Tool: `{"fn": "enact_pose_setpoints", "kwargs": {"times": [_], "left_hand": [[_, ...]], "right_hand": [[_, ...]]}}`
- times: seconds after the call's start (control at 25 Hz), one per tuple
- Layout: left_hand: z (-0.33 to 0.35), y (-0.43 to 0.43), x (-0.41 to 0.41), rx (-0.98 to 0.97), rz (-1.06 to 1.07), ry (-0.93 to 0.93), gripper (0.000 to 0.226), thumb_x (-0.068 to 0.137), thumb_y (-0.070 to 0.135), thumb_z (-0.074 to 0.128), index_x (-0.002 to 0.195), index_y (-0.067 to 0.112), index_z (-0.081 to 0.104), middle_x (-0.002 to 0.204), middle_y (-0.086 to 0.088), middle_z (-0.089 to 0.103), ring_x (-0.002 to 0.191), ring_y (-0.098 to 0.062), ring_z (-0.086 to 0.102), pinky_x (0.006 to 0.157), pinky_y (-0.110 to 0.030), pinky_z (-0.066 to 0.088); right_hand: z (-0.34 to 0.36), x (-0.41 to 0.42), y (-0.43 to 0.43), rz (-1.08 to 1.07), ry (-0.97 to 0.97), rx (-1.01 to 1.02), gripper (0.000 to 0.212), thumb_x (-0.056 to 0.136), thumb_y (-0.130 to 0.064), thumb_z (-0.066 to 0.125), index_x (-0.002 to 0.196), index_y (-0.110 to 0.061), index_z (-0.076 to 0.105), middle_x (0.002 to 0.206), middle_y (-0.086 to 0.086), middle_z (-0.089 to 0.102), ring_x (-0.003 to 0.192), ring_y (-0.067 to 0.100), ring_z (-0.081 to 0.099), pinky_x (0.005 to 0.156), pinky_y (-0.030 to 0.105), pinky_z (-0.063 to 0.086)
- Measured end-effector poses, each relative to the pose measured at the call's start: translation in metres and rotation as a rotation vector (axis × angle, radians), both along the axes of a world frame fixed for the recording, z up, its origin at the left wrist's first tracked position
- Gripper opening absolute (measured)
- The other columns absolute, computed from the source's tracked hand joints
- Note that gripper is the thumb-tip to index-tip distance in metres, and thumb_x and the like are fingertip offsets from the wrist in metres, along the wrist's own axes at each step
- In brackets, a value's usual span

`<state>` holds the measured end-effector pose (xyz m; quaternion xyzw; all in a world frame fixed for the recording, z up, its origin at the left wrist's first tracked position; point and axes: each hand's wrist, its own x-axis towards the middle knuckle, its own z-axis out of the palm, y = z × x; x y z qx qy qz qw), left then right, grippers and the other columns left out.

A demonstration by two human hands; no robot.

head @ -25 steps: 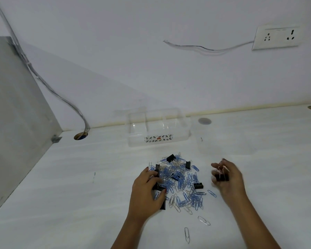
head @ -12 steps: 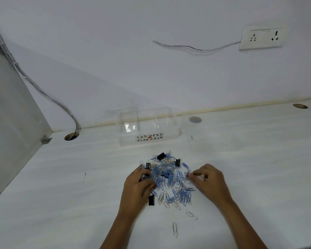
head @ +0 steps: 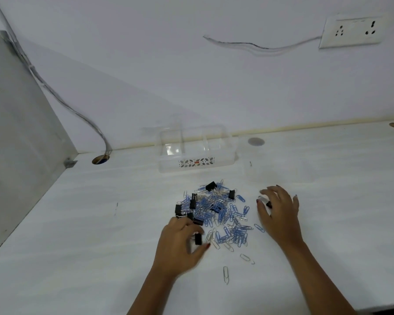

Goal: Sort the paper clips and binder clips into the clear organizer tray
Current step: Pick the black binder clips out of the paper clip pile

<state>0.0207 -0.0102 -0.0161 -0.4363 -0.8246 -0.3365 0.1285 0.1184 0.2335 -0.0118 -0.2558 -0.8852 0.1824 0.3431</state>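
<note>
Clear organizer tray (head: pixel 195 163): at 12 o'clock from clip pile (head: pixel 216 212), apart. Right hand (head: pixel 279 212), nearer, fingers spread, small black binder clip (head: pixel 269 203) under palm. Left hand (head: pixel 180 246) curled over binder clips at pile's 8 o'clock; grip unclear.

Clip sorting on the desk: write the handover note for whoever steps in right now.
Left hand: at the pile's near-left edge, fingers around a black binder clip; grip unclear.
Right hand: right of the pile, something small and dark under its fingers.
Pile of clips: mixed, on the desk.
Clear organizer tray: behind the pile, looks empty.
Done: nothing in the tray yet.
Left: sort everything.
</note>
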Motion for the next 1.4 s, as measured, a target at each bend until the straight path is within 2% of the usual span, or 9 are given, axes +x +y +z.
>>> {"fn": "enact_pose_setpoints", "kwargs": {"times": [0.24, 0.44, 0.52, 0.68, 0.76, 1.0, 1.08, 1.32, 1.4], "left_hand": [[0.004, 0.003, -0.009, -0.031, 0.08, -0.112, 0.032, 0.074, 0.047, 0.062, 0.093, 0.022, 0.058, 0.094, 0.02, 0.044, 0.083, 0.003, 0.04, 0.068, -0.015, 0.029], [0.026, 0.006, -0.028, 0.683, 0.186, -0.761, 0.02, 0.097, 0.01, 0.038, 0.094, 0.027, 0.046, 0.084, -0.001, 0.057, 0.075, -0.004, 0.057, 0.073, -0.027, 0.043], [0.031, 0.005, -0.044, 0.626, 0.285, -0.696, 0.025, 0.097, 0.005, 0.029, 0.098, 0.022, 0.048, 0.083, -0.003, 0.049, 0.08, -0.018, 0.053, 0.073, -0.027, 0.039], [0.017, 0.008, -0.062, -0.104, 0.284, -0.323, 0.032, 0.083, 0.035, 0.044, 0.104, 0.015, 0.057, 0.09, -0.001, 0.041, 0.083, -0.026, 0.053, 0.066, -0.028, 0.037], [0.01, 0.009, -0.064, -0.203, 0.282, -0.228, 0.038, 0.078, 0.046, 0.048, 0.099, 0.016, 0.06, 0.086, 0.001, 0.042, 0.076, -0.022, 0.053, 0.062, -0.027, 0.037], [0.011, 0.008, -0.065, -0.008, 0.33, -0.319, 0.011, 0.085, 0.027, 0.062, 0.08, 0.02, 0.054, 0.076, 0.008, 0.051, 0.068, -0.014, 0.052, 0.056, -0.021, 0.034], [0.009, 0.008, -0.064, 0.093, 0.327, -0.442, 0.023, 0.084, 0.022, 0.064, 0.07, 0.029, 0.047, 0.066, 0.009, 0.056, 0.062, -0.013, 0.052, 0.054, -0.02, 0.035], [0.023, 0.001, -0.065, 0.614, 0.34, -0.744, 0.013, 0.088, 0.005, 0.057, 0.08, 0.015, 0.062, 0.076, -0.001, 0.061, 0.071, -0.016, 0.054, 0.056, -0.006, 0.04], [0.02, -0.007, -0.073, 0.548, 0.45, -0.607, 0.016, 0.09, 0.002, 0.051, 0.086, 0.01, 0.065, 0.086, -0.007, 0.063, 0.084, -0.023, 0.056, 0.063, -0.009, 0.041]], "right_hand": [[0.002, -0.022, -0.031, 0.244, 0.002, 0.181, 0.029, 0.084, -0.023, 0.043, 0.093, -0.011, 0.068, 0.101, 0.009, 0.066, 0.112, 0.026, 0.057, 0.105, 0.059, 0.026], [-0.004, -0.026, -0.027, 0.305, 0.024, 0.125, 0.026, 0.084, -0.02, 0.045, 0.093, -0.012, 0.068, 0.096, 0.006, 0.065, 0.102, 0.022, 0.059, 0.105, 0.054, 0.031], [-0.001, -0.03, -0.021, 0.289, -0.011, 0.11, 0.023, 0.082, -0.015, 0.051, 0.097, -0.01, 0.067, 0.098, 0.008, 0.065, 0.096, 0.023, 0.06, 0.1, 0.052, 0.041], [0.007, -0.051, -0.011, 0.313, -0.16, -0.027, 0.035, 0.089, -0.015, 0.053, 0.123, -0.011, 0.055, 0.124, 0.011, 0.058, 0.113, 0.026, 0.053, 0.098, 0.044, 0.045], [0.005, -0.059, -0.011, 0.367, -0.171, -0.051, 0.032, 0.09, -0.014, 0.054, 0.121, -0.011, 0.057, 0.117, 0.009, 0.062, 0.106, 0.023, 0.056, 0.094, 0.039, 0.046], [0.007, -0.047, -0.007, 0.305, 0.11, -0.26, 0.033, 0.077, -0.004, 0.07, 0.109, -0.007, 0.065, 0.096, 0.004, 0.067, 0.087, 0.012, 0.063, 0.083, 0.009, 0.047], [0.009, -0.044, -0.005, 0.279, 0.176, -0.281, 0.034, 0.074, -0.003, 0.072, 0.108, -0.006, 0.066, 0.094, 0.003, 0.067, 0.085, 0.004, 0.061, 0.081, -0.001, 0.04], [0.01, -0.04, -0.005, 0.269, 0.204, -0.329, 0.031, 0.081, -0.007, 0.065, 0.112, -0.007, 0.064, 0.096, 0.003, 0.068, 0.078, 0.013, 0.063, 0.077, 0.006, 0.048], [0.013, -0.036, -0.002, 0.172, 0.239, -0.257, 0.027, 0.08, -0.003, 0.065, 0.108, -0.004, 0.065, 0.095, 0.006, 0.068, 0.081, 0.016, 0.063, 0.076, 0.006, 0.047]]}}
